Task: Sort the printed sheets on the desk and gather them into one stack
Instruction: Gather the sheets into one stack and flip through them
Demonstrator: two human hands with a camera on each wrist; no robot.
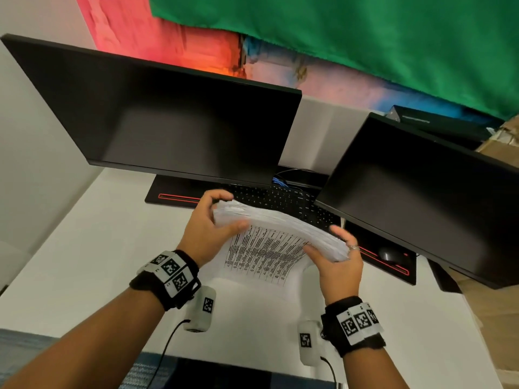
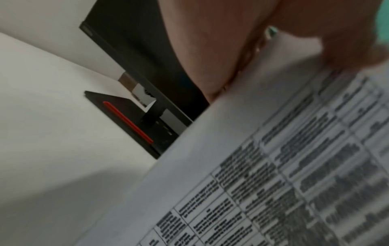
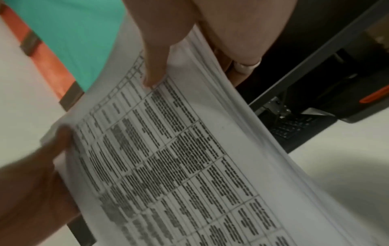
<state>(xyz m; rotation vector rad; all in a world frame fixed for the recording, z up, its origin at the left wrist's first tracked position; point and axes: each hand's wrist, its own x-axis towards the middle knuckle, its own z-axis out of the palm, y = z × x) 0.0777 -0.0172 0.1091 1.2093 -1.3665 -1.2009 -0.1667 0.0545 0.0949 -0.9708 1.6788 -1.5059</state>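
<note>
Both hands hold one thick stack of printed sheets (image 1: 280,234) up in the air, above the white surface (image 1: 84,262) and just in front of the black keyboard (image 1: 283,199). The left hand (image 1: 209,228) grips the far left end of the stack, with its fingers curled over the top edge and its thumb pressed on the printed side. The right hand (image 1: 338,262) grips the right end, thumb on the printed page and fingers wrapped round the back. A ring (image 1: 354,247) shows on one right finger. The stack bends a little between the two hands, and its top page shows a table full of small dark words. In the right wrist view the thumb (image 3: 155,66) presses on the page, and the edges of many sheets show beside it.

Each wrist wears a black band (image 1: 165,279) with black-and-white square markers.

Two dark monitors stand on the surface, a big monitor (image 1: 168,122) on the left and a second monitor (image 1: 421,192) on the right. A black mat with red lines (image 1: 174,196) lies under the keyboard, and a black mouse (image 1: 390,254) sits on it at the right. A green cloth (image 1: 365,37) hangs behind.
</note>
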